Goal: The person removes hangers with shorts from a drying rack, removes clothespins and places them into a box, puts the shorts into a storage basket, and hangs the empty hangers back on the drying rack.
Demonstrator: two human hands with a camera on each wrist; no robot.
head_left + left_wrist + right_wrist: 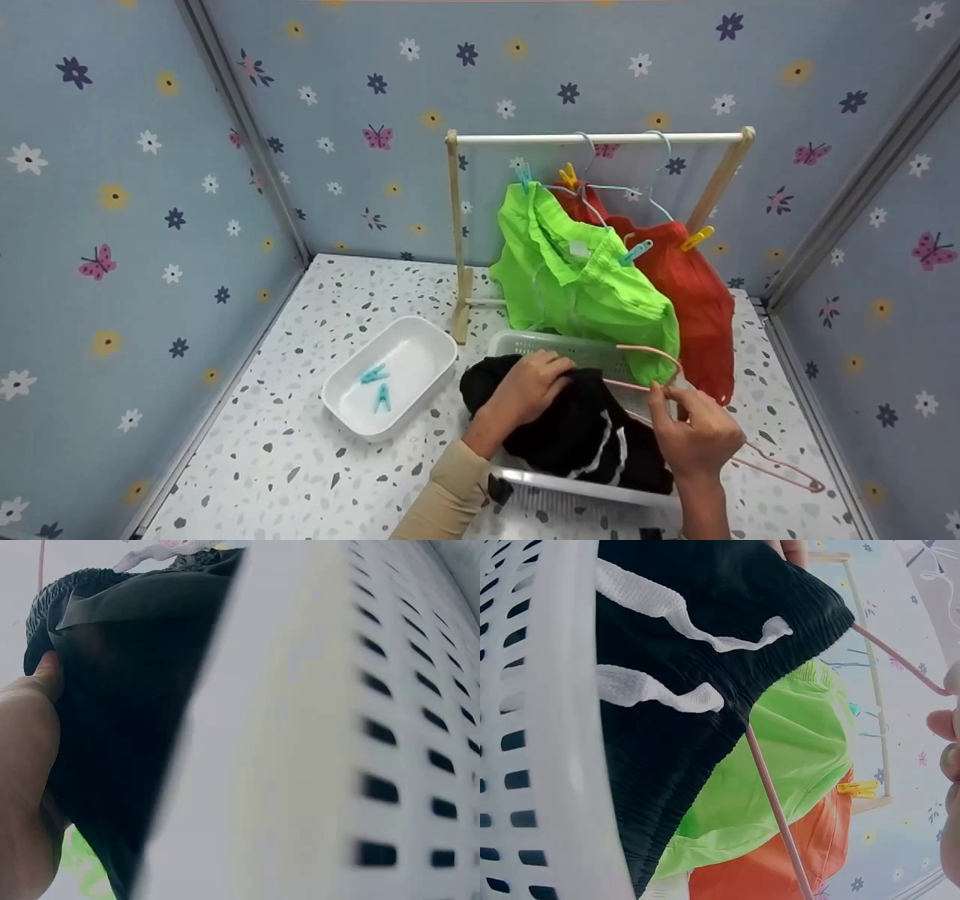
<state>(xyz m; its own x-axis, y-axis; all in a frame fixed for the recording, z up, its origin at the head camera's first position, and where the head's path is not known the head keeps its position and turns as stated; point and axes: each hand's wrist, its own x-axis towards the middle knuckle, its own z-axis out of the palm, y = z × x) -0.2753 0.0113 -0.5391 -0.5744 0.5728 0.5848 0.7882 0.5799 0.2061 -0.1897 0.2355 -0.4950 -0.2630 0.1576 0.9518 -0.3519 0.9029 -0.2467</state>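
Nearest: white basket, by the table's near edge, right of centre. Black garment lies bunched in it, white drawcords at its front.

Left hand: fingers bent over the cloth, thumb pressed on it beside the gathered waistband; a pinch on the garment. Right hand: thumb and forefinger pinch the pink hanger by the base of its hook. One end appears to pass inside the waistband; the other points toward the table's right edge.

Step in hand, judged: seating the hanger in the waistband. Best done by holding the cloth firm at left, sliding the inner end fully to that side, then stretching the elastic over the free end. Keep hook and drawcords outside; a snagged cord would likely twist the band.

Farther: tub, left of the basket, holds two teal pegs. Toward the table's back edge, the rack carries a green garment and, behind it, a red one, both pegged; a useful pattern for even spread.
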